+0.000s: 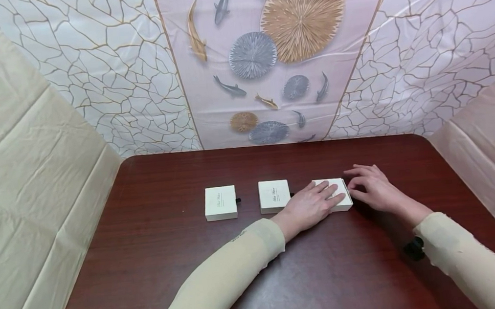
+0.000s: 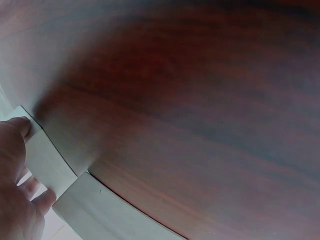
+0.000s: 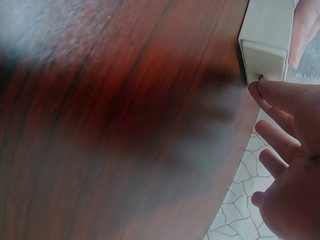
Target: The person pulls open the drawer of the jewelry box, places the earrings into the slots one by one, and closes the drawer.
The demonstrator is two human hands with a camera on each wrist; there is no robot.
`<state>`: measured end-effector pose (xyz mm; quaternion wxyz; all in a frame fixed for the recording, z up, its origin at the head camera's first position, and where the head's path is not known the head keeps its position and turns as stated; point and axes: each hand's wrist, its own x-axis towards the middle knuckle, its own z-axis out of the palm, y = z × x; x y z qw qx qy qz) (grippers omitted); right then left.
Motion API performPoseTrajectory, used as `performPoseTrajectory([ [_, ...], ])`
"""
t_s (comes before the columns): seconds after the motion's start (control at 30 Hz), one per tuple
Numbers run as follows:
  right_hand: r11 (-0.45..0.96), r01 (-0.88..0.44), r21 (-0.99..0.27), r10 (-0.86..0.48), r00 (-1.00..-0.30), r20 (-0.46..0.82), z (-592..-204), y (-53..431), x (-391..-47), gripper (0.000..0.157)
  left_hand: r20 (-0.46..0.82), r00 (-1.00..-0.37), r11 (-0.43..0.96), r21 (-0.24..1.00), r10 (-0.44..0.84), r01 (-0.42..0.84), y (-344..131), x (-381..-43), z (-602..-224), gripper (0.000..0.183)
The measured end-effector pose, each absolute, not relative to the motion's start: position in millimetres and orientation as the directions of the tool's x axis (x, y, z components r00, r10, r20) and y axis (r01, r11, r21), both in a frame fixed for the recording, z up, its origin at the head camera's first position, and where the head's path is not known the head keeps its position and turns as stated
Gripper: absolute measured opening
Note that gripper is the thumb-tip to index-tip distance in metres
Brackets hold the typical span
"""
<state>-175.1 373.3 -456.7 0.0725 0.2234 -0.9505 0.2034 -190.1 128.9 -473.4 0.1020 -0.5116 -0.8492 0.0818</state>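
Three small white boxes stand in a row on the table. At the row's right end, the right white box [image 1: 342, 185] lies beneath my left hand [image 1: 309, 207], whose fingers spread over its top. In the left wrist view, fingertips of this hand bend onto the edge of the box [image 2: 47, 160]. My right hand [image 1: 376, 192] is at that box's right end. In the right wrist view its thumb and index finger pinch a small black tab [image 3: 261, 76] on the box's end face [image 3: 264, 57]; the fingertips hide most of the tab. Its other fingers stay apart from the box.
The middle white box [image 1: 274, 195] stands just left of my left hand, its black tab [image 1: 292, 194] partly covered. Further left is another white box [image 1: 220, 202] with a black tab [image 1: 238, 200] facing right. Patterned cloth [image 1: 261, 104] hangs behind the dark red-brown table [image 1: 174, 274].
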Motion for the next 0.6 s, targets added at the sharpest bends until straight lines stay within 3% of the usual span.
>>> performPoseTrajectory([
  [0.6, 0.823, -0.452, -0.344, -0.396, -0.891, 0.223, -456.1, 367.5, -175.3, 0.017, 0.075, -0.456, 0.46, -0.237, 0.887, 0.856, 127.9, -190.0, -471.9, 0.053],
])
